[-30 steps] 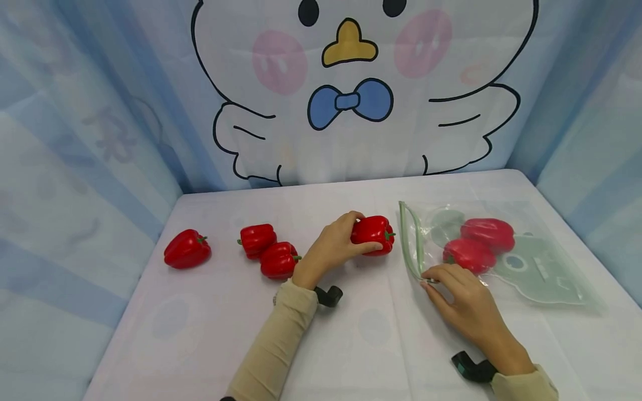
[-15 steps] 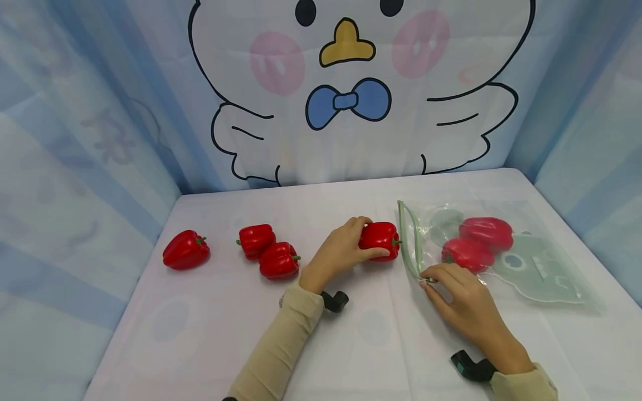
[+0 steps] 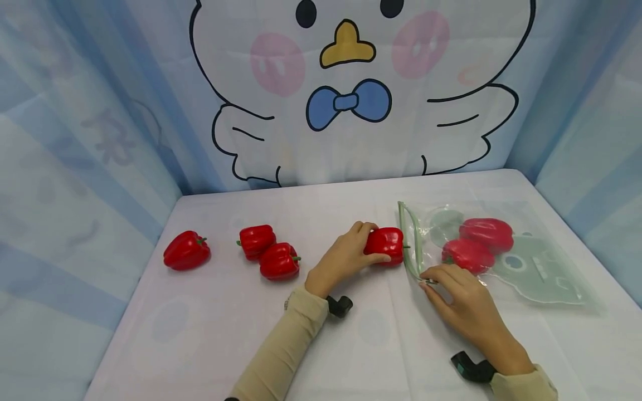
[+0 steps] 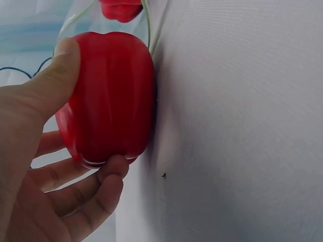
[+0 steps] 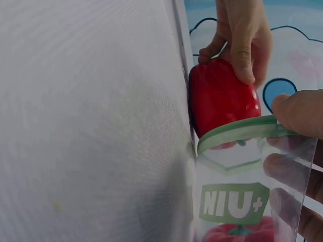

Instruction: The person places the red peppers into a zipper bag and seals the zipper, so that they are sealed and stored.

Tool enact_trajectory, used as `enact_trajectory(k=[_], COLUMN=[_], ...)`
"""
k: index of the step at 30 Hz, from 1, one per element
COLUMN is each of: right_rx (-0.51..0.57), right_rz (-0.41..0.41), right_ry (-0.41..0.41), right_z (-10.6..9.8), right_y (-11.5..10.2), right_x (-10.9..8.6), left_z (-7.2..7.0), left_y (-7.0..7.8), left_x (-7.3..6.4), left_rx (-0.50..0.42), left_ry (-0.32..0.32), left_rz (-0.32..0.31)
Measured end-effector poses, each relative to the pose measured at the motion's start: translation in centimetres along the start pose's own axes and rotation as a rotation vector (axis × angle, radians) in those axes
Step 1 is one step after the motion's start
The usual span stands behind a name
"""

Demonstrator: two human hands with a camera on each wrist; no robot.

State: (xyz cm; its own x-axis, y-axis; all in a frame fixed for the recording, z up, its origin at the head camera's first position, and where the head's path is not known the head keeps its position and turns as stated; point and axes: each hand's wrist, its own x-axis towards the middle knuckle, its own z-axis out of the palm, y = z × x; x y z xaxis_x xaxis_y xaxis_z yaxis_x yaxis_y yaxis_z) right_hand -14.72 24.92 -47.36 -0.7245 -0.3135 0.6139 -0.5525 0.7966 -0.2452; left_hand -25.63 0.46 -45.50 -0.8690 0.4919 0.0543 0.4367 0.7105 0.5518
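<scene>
My left hand [image 3: 345, 257] grips a red bell pepper [image 3: 387, 245] between thumb and fingers. The pepper's green stem points right, at the mouth of a clear zip bag [image 3: 544, 281] with a green rim. At the near corner of that mouth, my right hand [image 3: 468, 312] pinches the rim, and the mouth stands apart. Two red bell peppers [image 3: 485, 234] lie inside the bag. From the right wrist, the gripped pepper [image 5: 222, 98] shows right behind the green rim [image 5: 237, 132], its stem end seen through the clear plastic. The left wrist view shows the thumb on the pepper's side [image 4: 113, 96].
Two red bell peppers [image 3: 279, 260] sit close together left of my left hand. Another red bell pepper [image 3: 186, 250] lies farther left. All rest on a white-covered table [image 3: 200, 345]. A printed curtain [image 3: 351, 150] rises behind the table, with more cloth at both sides.
My left hand has moved right and slightly toward me with the bell pepper, bringing its stem to the bag's mouth. The right hand and bag have stayed in place.
</scene>
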Motion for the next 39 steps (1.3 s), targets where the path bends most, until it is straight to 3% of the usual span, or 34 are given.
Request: enact_trajectory(k=[11,18,25,33,39], right_rx=[-0.02,-0.006,-0.007,0.007,-0.001], right_rz=[0.007,-0.001,-0.007,-0.02,-0.015], right_ry=[-0.009,-0.006,-0.006,-0.004,-0.002], right_z=[-0.2,-0.1,-0.1,0.0,0.0], right_y=[-0.2,-0.2,-0.1,0.2,0.2], right_x=[0.1,0.1,0.0,0.0,0.0], left_z=[-0.1,0.3,1.2,2.4,3.6], left_y=[-0.3,-0.2,-0.3,-0.3,0.1], left_x=[0.0,0.0,0.3,0.5,1.1], left_rx=[-0.042,-0.094,-0.156,-0.308,-0.343], left_ry=[-0.068,-0.06,0.015,0.11,0.162], left_rz=[0.015,0.045,0.062,0.052,0.067])
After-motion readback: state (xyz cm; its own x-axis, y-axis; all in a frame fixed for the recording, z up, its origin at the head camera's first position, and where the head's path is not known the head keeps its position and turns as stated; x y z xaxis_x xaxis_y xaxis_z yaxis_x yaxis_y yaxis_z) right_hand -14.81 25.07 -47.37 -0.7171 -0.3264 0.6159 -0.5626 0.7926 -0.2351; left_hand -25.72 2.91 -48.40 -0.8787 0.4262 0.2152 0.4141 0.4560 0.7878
